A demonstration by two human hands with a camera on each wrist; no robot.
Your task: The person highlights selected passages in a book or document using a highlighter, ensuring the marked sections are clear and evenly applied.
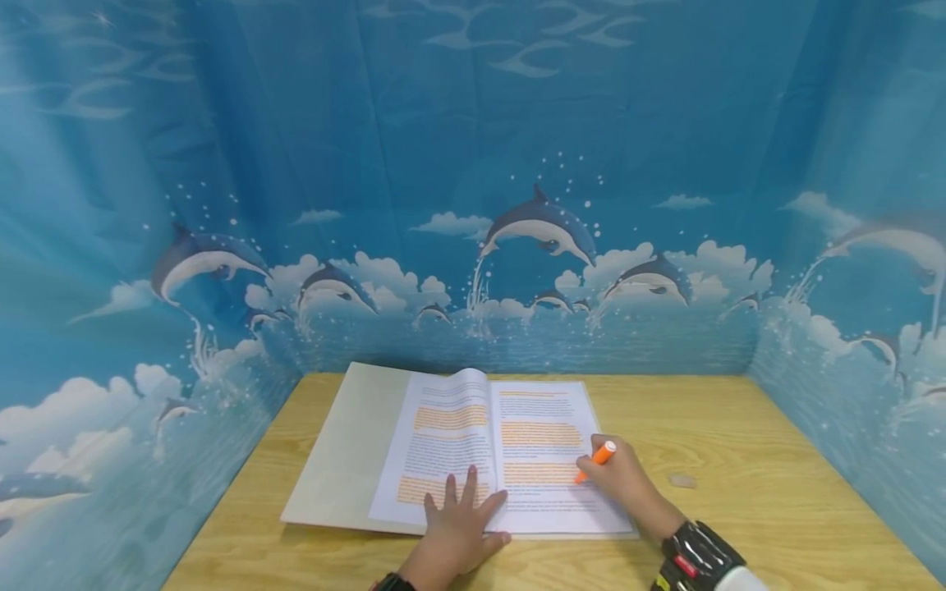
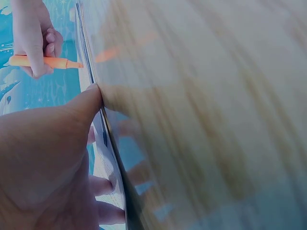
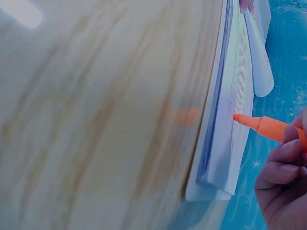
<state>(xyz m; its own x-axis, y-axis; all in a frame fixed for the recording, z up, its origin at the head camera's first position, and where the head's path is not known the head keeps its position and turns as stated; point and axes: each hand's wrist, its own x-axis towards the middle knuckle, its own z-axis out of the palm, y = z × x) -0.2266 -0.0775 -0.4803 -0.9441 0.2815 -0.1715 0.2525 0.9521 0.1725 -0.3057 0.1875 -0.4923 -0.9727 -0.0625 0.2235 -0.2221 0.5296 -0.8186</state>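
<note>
An open bound document (image 1: 543, 513) lies on the wooden table, its printed pages striped with orange highlighting on both sides. My right hand (image 1: 624, 480) pinches an orange highlighter (image 1: 597, 461) over the right page. In the right wrist view the uncapped orange tip (image 3: 237, 117) is right at the page. My left hand (image 1: 458, 525) rests with spread fingers on the lower part of the document, across the fold. In the left wrist view its thumb (image 2: 88, 103) lies at the document's near edge. The left page bulges up near the spine at the top.
The document's pale cover (image 1: 347, 451) is folded out flat to the left. A small translucent piece (image 1: 682, 480) lies on the table (image 1: 746, 443) right of the document. A blue curtain (image 1: 443, 123) with dolphins surrounds the table at the back and sides.
</note>
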